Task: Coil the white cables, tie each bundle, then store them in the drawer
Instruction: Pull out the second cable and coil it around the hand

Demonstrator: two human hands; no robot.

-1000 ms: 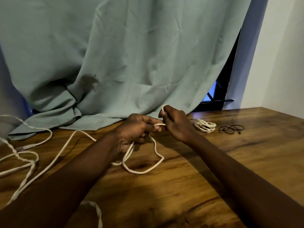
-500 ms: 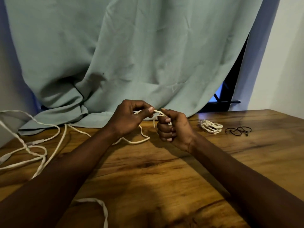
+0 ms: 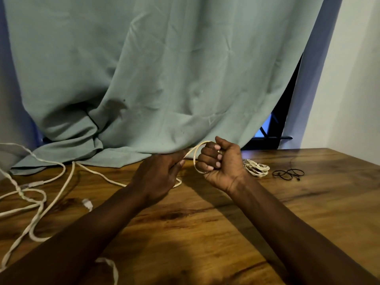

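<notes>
A long white cable (image 3: 61,190) lies in loose loops over the left of the wooden table (image 3: 205,233). My right hand (image 3: 221,164) is a fist, palm toward me, closed on a small loop of that cable. My left hand (image 3: 158,177) sits just left of it, pinching the cable's running length between thumb and fingers. A small coiled white bundle (image 3: 257,167) rests on the table behind my right wrist. Black ties (image 3: 289,173) lie to its right.
A grey-green curtain (image 3: 164,79) hangs over the table's far edge and bunches up on the left. A white connector end (image 3: 87,203) lies near my left forearm. A white wall (image 3: 353,79) stands at the right. No drawer is in view.
My right hand has turned palm-up into a tighter fist with the loop around it. My left hand has slid down along the cable, and the slack loop below the hands has shrunk.
</notes>
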